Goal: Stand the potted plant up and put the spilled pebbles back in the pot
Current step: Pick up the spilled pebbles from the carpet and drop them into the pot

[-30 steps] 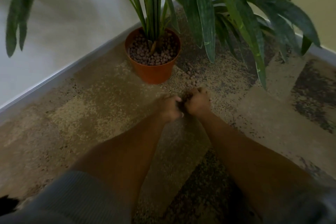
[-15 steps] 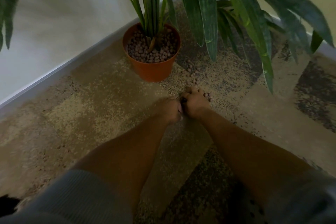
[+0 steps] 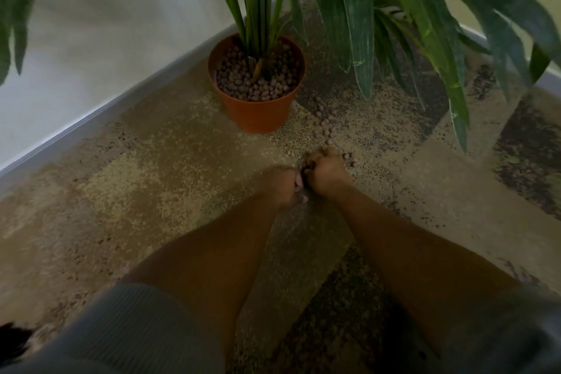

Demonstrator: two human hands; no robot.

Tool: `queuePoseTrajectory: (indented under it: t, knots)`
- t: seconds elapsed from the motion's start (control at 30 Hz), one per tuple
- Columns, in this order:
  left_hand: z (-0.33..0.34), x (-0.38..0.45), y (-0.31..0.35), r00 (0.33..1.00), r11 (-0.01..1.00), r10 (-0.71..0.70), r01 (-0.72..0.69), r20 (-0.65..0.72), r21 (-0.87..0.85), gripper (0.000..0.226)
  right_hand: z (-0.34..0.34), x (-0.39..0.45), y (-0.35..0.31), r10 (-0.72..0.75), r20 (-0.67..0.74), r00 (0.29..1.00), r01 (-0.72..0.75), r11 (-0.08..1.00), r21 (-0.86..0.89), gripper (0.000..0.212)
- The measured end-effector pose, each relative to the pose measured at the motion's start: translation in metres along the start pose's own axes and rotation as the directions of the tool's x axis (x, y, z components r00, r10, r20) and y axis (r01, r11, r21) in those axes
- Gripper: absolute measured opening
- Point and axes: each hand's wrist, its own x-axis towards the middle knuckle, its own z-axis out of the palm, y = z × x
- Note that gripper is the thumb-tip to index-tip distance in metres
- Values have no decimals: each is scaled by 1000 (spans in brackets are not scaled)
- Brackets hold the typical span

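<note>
Near the pot (image 3: 258,106), which stands up, both hands sit on the carpet (image 3: 151,161). Right hand (image 3: 326,171) is curled around pebbles (image 3: 324,127). Left hand (image 3: 283,188) is curled; I cannot tell what it holds.

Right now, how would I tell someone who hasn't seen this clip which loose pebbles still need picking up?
Find the orange pot standing upright in the corner of the carpet. Just right of its base, a loose trail of brownish pebbles runs toward the hands. Unlike the pebbles heaped inside the pot, these lie scattered on bare carpet.
</note>
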Motion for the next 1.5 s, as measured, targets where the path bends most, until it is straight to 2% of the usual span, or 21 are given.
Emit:
queuePoseTrajectory:
  t: [0.17, 0.33, 0.5, 0.63, 0.7, 0.73, 0.8, 0.87, 0.93, 1.0, 1.13, 1.2, 1.23, 1.27, 1.3, 1.37, 1.43, 1.5]
  knots:
    - [-1, -5, -5, 998, 999, 35, -35, -44, 4, 33, 2, 3, -5, 43, 18, 999, -43, 998, 40, 10]
    - [-3, -8, -7, 988, 999, 46, -42, -144, 25, 26, -1, 3, -11, 5, 28, 1000, -3, 998, -61, 24]
    - [-2, -8, -9, 997, 997, 22, -27, -71, -70, 23, -3, 3, -16, 22, 42, 999, -16, 988, -151, 22]
    - [-1, -10, -12, 998, 997, 34, -38, -59, -72, 22, -6, 4, -15, 21, 56, 998, -15, 994, -111, 20]
    - [-1, -10, -12, 998, 997, 24, -28, -56, -71, 21, -8, 4, -13, 54, 65, 996, -52, 998, -27, 20]
    - [-1, -9, -12, 998, 997, 15, -19, -55, -71, 21, -8, 4, -12, 103, 69, 992, -108, 992, 69, 19]
    - [-2, -9, -10, 999, 999, 1, -2, -39, -41, 18, -7, 6, -8, 252, 98, 963, -270, 885, 380, 13]
    - [-2, -8, -9, 1000, 1000, -5, 5, -27, -2, 13, -8, 5, -7, 332, 218, 918, -390, 654, 649, 12]
    - [-4, -10, -6, 999, 999, -3, 5, -38, 45, 9, -11, 4, -9, 348, 319, 882, -450, 414, 791, 12]
    - [-4, -10, -5, 998, 995, -18, 23, -52, 95, 11, -14, 1, -11, 383, 383, 840, -483, 208, 851, 14]
    - [-6, -9, -6, 994, 984, -100, 105, -37, 145, 17, -17, -2, -9, 303, 482, 822, -485, -72, 872, 19]
    - [-13, -15, -2, 990, 990, -131, 134, -51, 44, 19, -23, -10, -10, 236, 497, 835, -465, -178, 867, 17]
    - [-16, -16, 0, 983, 980, -178, 173, -38, -95, 21, -24, -11, -11, 218, 505, 835, -463, -217, 859, 15]
    - [-19, -16, 2, 969, 930, -248, 236, -7, -282, 24, -26, -12, -12, 206, 516, 832, -464, -254, 849, 13]
    - [-22, -16, 2, 943, 821, -327, 318, 65, -474, 26, -26, -12, -13, 196, 526, 828, -462, -293, 837, 13]
    - [-24, -16, 0, 886, 509, -408, 420, 220, -751, 29, -26, -14, -15, 178, 544, 820, -465, -345, 815, 16]
    - [-28, -19, -1, 851, 197, -418, 425, 316, -883, 22, -27, -15, -18, 161, 546, 823, -462, -371, 805, 20]
    - [-34, -23, -3, 835, -91, -409, 363, 367, -927, 17, -30, -16, -22, 132, 539, 832, -448, -411, 794, 22]
